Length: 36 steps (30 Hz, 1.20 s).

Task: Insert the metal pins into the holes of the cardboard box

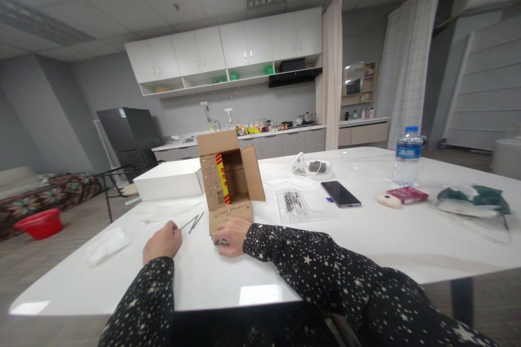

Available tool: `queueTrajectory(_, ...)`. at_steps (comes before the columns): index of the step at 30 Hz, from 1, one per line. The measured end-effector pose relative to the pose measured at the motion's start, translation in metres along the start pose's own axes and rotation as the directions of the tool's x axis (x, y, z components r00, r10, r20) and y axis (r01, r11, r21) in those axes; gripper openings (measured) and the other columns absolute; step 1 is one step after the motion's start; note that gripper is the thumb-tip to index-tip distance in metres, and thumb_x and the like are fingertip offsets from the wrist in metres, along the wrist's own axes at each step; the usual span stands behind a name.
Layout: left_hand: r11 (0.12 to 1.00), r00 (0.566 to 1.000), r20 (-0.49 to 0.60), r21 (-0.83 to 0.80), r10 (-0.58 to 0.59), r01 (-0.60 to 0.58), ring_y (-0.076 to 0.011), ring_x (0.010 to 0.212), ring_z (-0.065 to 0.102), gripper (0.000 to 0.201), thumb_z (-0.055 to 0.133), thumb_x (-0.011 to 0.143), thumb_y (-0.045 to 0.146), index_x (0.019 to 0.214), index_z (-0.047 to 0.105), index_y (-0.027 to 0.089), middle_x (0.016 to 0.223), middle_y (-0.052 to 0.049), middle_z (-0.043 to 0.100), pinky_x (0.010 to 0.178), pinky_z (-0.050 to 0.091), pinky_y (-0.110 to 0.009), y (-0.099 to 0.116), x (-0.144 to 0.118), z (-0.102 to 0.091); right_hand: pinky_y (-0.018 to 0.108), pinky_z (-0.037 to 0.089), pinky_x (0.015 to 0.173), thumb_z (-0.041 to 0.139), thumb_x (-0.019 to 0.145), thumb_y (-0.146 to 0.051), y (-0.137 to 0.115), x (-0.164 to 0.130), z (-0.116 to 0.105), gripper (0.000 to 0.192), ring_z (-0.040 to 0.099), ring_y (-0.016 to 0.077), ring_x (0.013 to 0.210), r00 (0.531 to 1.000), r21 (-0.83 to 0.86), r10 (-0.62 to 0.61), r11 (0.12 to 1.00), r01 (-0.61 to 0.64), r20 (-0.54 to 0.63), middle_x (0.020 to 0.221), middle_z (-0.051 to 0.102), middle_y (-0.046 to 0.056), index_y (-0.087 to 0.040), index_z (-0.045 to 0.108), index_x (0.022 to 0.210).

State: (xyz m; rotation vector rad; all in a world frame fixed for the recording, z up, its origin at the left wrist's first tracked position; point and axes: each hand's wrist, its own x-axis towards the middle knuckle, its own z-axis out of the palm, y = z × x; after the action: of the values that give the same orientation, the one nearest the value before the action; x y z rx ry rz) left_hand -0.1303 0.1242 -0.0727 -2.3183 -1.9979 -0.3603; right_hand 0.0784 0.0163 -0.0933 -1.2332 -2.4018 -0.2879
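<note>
An open cardboard box [211, 181] stands on the white table, its flaps spread and its dark inside facing right. Yellow-and-red tape runs along its edge, and small dots or holes mark its side. My right hand [233, 234] rests on the box's front flap [230, 215], fingers curled down over something small and greyish that they mostly hide. To the left, my left hand [160, 241] is closed near the tabletop with a thin dark metal rod [188, 223] sticking out of it. A second thin rod [196, 223] lies beside it.
A white box [169, 180] is behind on the left, crumpled white tissue [108, 245] nearer. Rightward lie a clear case of small metal pieces [292, 203], a white device with a cable [313, 167], a phone [341, 193], a red pack [408, 194] and a water bottle [407, 157].
</note>
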Motion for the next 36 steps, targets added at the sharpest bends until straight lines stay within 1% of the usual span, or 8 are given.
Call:
queueTrajectory(8, 1.000, 1.000, 0.014, 0.004, 0.010, -0.010, -0.0291, 0.088, 0.064, 0.032, 0.031, 0.082, 0.034, 0.096, 0.058, 0.022, 0.099, -0.015, 0.068, 0.070, 0.045, -0.035, -0.0025, 0.0035, 0.0041, 0.027, 0.039, 0.068, 0.057, 0.075, -0.031, 0.0013, 0.0004, 0.0015, 0.019, 0.059, 0.0144, 0.075, 1.000, -0.005, -0.011, 1.000, 0.011, 0.013, 0.088, 0.067, 0.000, -0.023, 0.068, 0.089)
queueTrajectory(15, 1.000, 1.000, 0.014, 0.003, 0.005, -0.005, -0.0297, 0.088, 0.064, 0.032, 0.030, 0.082, 0.033, 0.096, 0.057, 0.023, 0.099, -0.015, 0.068, 0.071, 0.045, -0.036, -0.0010, 0.0018, 0.0022, 0.027, 0.038, 0.071, 0.057, 0.074, -0.027, -0.0004, 0.0008, -0.0024, 0.019, 0.059, 0.0149, 0.077, 1.000, 0.012, -0.011, 1.000, 0.011, 0.007, 0.088, 0.067, 0.000, -0.021, 0.065, 0.090)
queueTrajectory(19, 1.000, 1.000, 0.022, 0.000, 0.002, -0.002, -0.0295, 0.088, 0.064, 0.032, 0.030, 0.082, 0.033, 0.095, 0.057, 0.023, 0.099, -0.015, 0.067, 0.071, 0.045, -0.036, -0.0006, 0.0011, 0.0006, 0.027, 0.037, 0.069, 0.057, 0.073, -0.025, -0.0022, 0.0005, -0.0054, 0.015, 0.058, 0.0147, 0.075, 1.000, 0.008, 0.019, 1.000, -0.019, 0.002, 0.084, 0.066, -0.001, -0.021, 0.062, 0.086)
queueTrajectory(23, 1.000, 1.000, 0.023, -0.003, 0.002, -0.002, -0.0294, 0.088, 0.064, 0.031, 0.031, 0.081, 0.034, 0.095, 0.057, 0.023, 0.099, -0.015, 0.067, 0.071, 0.045, -0.036, -0.0007, 0.0015, 0.0007, 0.027, 0.037, 0.071, 0.056, 0.074, -0.024, -0.0033, 0.0000, -0.0060, 0.015, 0.057, 0.0151, 0.074, 0.996, -0.012, 0.080, 0.997, -0.081, -0.041, 0.085, 0.065, 0.000, -0.020, 0.061, 0.087)
queueTrajectory(26, 1.000, 1.000, 0.024, -0.003, 0.000, 0.000, -0.0290, 0.088, 0.064, 0.031, 0.031, 0.081, 0.034, 0.095, 0.057, 0.023, 0.099, -0.015, 0.067, 0.071, 0.045, -0.035, -0.0002, 0.0013, 0.0006, 0.028, 0.038, 0.072, 0.056, 0.074, -0.022, -0.0035, -0.0003, -0.0060, 0.018, 0.057, 0.0161, 0.078, 0.991, -0.018, 0.117, 0.993, -0.118, -0.069, 0.088, 0.064, 0.002, -0.020, 0.062, 0.091)
queueTrajectory(30, 1.000, 1.000, 0.016, -0.001, -0.001, 0.001, -0.0290, 0.087, 0.064, 0.031, 0.032, 0.081, 0.034, 0.095, 0.057, 0.023, 0.099, -0.015, 0.068, 0.070, 0.045, -0.035, 0.0006, 0.0002, -0.0003, 0.029, 0.039, 0.076, 0.058, 0.074, -0.024, -0.0021, -0.0005, -0.0045, 0.019, 0.055, 0.0185, 0.088, 0.987, -0.032, 0.119, 0.992, -0.123, -0.110, 0.090, 0.062, 0.003, -0.020, 0.063, 0.093)
queueTrajectory(36, 1.000, 1.000, -0.004, -0.004, 0.003, -0.003, -0.0292, 0.084, 0.065, 0.031, 0.034, 0.080, 0.033, 0.094, 0.059, 0.023, 0.097, -0.015, 0.069, 0.067, 0.045, -0.035, 0.0013, -0.0007, -0.0010, 0.032, 0.040, 0.081, 0.060, 0.074, -0.027, 0.0014, -0.0002, 0.0005, 0.025, 0.053, 0.0201, 0.092, 0.990, -0.042, 0.100, 0.994, -0.104, -0.102, 0.092, 0.061, 0.005, -0.021, 0.064, 0.098)
